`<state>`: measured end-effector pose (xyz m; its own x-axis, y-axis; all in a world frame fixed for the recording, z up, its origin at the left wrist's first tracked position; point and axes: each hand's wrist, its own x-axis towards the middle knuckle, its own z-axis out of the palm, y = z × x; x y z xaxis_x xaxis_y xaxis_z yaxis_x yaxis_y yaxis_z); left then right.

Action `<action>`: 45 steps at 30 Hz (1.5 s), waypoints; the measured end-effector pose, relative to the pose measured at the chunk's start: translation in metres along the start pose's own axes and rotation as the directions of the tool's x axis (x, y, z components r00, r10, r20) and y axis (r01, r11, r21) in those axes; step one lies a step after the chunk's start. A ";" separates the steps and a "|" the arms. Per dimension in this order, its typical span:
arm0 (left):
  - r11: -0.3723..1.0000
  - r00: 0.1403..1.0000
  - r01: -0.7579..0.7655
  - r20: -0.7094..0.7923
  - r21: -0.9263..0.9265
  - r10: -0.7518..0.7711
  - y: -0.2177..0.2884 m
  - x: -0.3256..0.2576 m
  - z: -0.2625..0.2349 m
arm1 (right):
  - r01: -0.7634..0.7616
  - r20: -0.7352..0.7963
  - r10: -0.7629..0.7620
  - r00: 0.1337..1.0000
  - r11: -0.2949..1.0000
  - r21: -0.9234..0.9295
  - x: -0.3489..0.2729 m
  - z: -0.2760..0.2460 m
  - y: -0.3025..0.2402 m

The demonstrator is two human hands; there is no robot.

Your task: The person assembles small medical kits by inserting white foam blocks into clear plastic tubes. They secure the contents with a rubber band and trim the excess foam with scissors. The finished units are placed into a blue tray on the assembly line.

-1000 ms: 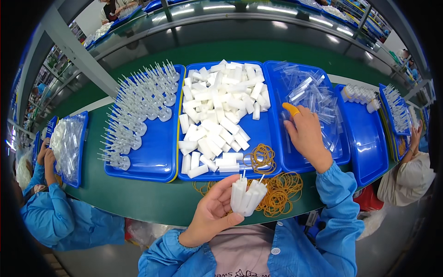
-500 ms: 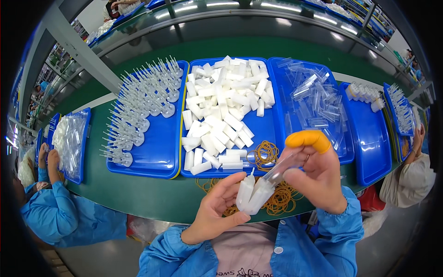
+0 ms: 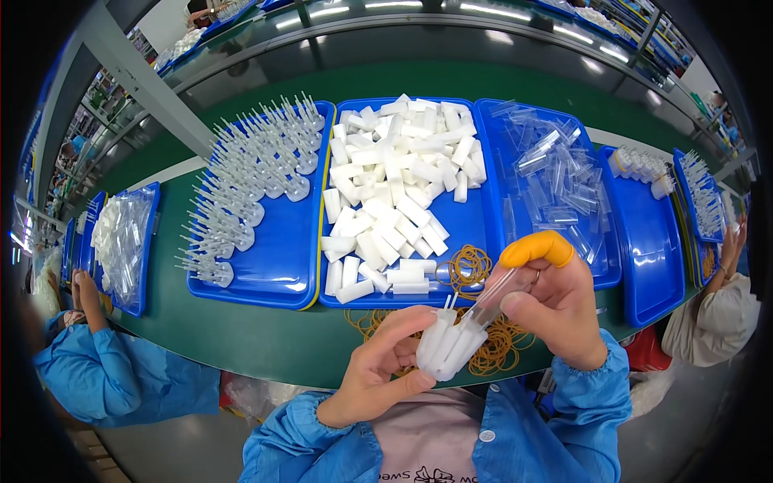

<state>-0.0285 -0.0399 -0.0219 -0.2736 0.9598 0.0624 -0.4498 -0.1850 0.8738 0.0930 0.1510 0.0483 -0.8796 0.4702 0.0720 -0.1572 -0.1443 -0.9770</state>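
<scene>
White lobed plastic cluster [image 3: 448, 348], clamped in the left grip [image 3: 375, 372], meets a clear plastic tube [image 3: 493, 299] slanting down from the pinching right grip [image 3: 561, 308]; a crooked angle could make the tube slip.

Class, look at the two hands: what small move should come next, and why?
Probably a gentle push of the clear tube down onto the white cluster: the right hand holds the tube tilted, its lower end at the cluster's upper right, while the left hand holds the cluster. How deep the tube sits is unclear.
</scene>
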 end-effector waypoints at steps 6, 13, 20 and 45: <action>0.999 0.999 -0.051 -0.012 0.017 0.051 -0.003 0.001 0.002 | -0.050 0.030 0.050 0.998 0.998 0.024 -0.002 -0.001 0.009; 0.980 0.996 -0.071 -0.039 0.186 0.080 -0.001 -0.001 0.003 | -0.023 0.060 0.024 0.998 0.999 -0.023 -0.003 -0.003 0.012; 0.967 0.998 -0.036 -0.043 0.250 0.048 0.000 -0.001 0.002 | -0.102 0.080 0.099 0.992 0.994 0.041 -0.004 -0.004 0.008; 0.884 0.949 -0.185 -0.156 0.429 0.274 0.016 0.011 0.020 | -0.144 0.101 0.139 0.985 0.989 0.036 0.004 -0.008 0.009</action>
<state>-0.0213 -0.0277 0.0023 -0.5158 0.8270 0.2237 0.0173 -0.2510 0.9678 0.0920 0.1589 0.0386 -0.9336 0.3555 -0.0449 -0.0453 -0.2416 -0.9693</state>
